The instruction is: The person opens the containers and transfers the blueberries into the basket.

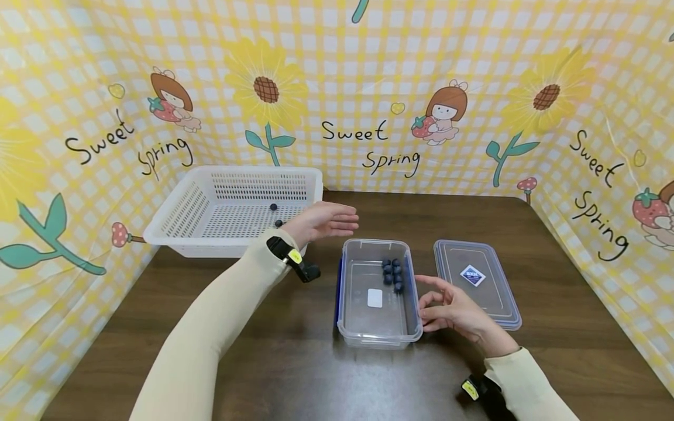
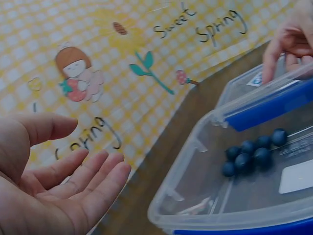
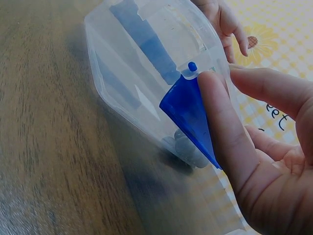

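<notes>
My left hand (image 1: 327,222) hovers between the white basket and the clear plastic container (image 1: 363,318), palm empty and fingers extended, as the left wrist view also shows. Several blueberries (image 1: 397,278) sit in rows along the right side of the container, around its middle and back. At the container's right wall is my right hand (image 1: 455,310). Its thumb rests against the hanging blue side latch (image 3: 188,110), and the index fingertip touches near the rim. Two blueberries (image 1: 273,207) lie in the white slotted basket (image 1: 181,240); the left forearm may hide more.
A clear lid (image 1: 476,257) with a blue-and-white label lies flat right of the container, partly behind the right hand. Brown wooden tabletop (image 1: 295,374) stretches in front. Yellow checked cloth (image 1: 337,76) closes off the back and both sides.
</notes>
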A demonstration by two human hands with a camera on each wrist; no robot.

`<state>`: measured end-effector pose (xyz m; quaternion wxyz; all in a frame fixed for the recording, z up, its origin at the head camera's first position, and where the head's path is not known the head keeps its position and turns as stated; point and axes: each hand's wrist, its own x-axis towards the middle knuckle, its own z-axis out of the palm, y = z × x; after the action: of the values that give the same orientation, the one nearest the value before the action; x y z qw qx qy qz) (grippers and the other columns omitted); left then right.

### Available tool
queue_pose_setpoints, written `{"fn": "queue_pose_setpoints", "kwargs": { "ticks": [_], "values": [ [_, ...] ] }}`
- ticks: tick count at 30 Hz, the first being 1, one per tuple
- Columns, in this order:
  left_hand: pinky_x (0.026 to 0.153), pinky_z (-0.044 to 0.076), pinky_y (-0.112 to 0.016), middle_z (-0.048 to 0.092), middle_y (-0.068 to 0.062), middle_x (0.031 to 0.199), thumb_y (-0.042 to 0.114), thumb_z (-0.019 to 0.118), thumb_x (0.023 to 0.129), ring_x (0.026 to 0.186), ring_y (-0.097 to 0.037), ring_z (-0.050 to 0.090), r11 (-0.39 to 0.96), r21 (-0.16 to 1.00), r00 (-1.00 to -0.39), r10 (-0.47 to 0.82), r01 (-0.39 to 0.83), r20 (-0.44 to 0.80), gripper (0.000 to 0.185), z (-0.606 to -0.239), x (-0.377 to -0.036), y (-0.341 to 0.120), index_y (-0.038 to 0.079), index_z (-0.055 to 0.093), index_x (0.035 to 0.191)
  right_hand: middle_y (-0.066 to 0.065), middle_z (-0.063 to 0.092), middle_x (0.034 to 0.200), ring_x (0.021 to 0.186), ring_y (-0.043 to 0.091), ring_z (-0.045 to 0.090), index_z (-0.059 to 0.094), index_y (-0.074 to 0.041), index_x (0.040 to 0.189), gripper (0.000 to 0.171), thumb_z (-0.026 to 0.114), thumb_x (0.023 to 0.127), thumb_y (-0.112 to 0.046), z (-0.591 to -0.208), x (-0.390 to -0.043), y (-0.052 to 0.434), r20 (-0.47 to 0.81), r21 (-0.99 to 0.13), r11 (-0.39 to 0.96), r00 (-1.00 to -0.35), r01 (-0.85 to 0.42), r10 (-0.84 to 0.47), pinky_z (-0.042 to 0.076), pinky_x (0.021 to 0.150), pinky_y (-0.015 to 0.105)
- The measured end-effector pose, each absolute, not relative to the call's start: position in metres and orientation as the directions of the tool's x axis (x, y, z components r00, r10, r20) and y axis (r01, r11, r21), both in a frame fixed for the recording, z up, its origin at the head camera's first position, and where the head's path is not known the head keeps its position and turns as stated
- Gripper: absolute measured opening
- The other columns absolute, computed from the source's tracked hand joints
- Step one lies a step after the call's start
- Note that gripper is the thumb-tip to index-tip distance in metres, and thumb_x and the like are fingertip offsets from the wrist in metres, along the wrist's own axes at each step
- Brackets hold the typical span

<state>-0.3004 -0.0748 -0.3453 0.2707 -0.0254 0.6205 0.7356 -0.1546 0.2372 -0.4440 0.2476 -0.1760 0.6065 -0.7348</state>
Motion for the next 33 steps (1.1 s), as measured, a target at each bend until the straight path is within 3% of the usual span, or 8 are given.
{"fn": "queue_pose_setpoints", "kwargs": {
  "ticks": [7,18,29,33],
  "values": [
    [0.107,0.045,-0.045,0.05,-0.029,0.141,0.0,0.055,0.101,0.121,-0.036,0.058,-0.044,0.886,-0.812,0.422,-0.462,-0.403,0.042,-0.358,-0.291,-0.061,-0.01,0.047,0.14,0.006,0.065,0.095,0.078,0.018,0.07,0.025,0.005,0.15,0.072,0.063,0.089,0.012,-0.444,-0.154,0.237,-0.042,-0.976,-0.15,-0.814,0.157,-0.579,0.062,0.07,0.035],
    [0.107,0.045,-0.046,0.048,-0.034,0.14,-0.004,0.052,0.101,0.127,-0.041,0.052,0.076,0.88,-0.728,0.531,-0.469,-0.434,0.041,-0.384,-0.272,-0.034,-0.014,0.045,0.14,0.006,0.066,0.094,0.078,0.018,0.07,0.021,0.007,0.15,0.074,0.063,0.09,0.012,-0.443,-0.155,0.238,-0.049,-0.978,-0.138,-0.816,0.157,-0.576,0.062,0.07,0.036],
    [0.099,0.053,-0.042,0.059,-0.032,0.127,-0.006,0.056,0.097,0.104,-0.031,0.068,0.22,0.885,-0.696,0.552,-0.41,-0.46,0.035,-0.403,-0.25,-0.008,-0.017,0.053,0.131,0.006,0.065,0.094,0.079,0.017,0.07,0.024,0.005,0.149,0.072,0.064,0.09,0.011,-0.444,-0.155,0.238,-0.05,-0.976,-0.145,-0.813,0.164,-0.58,0.062,0.071,0.036],
    [0.096,0.055,-0.041,0.062,-0.032,0.121,-0.004,0.058,0.097,0.107,-0.033,0.067,0.255,0.881,-0.693,0.546,-0.398,-0.471,0.034,-0.41,-0.247,-0.002,-0.017,0.055,0.127,0.006,0.065,0.094,0.079,0.017,0.07,0.024,0.005,0.149,0.072,0.064,0.09,0.011,-0.444,-0.155,0.238,-0.046,-0.976,-0.146,-0.814,0.16,-0.58,0.062,0.071,0.036]
  ]
}}
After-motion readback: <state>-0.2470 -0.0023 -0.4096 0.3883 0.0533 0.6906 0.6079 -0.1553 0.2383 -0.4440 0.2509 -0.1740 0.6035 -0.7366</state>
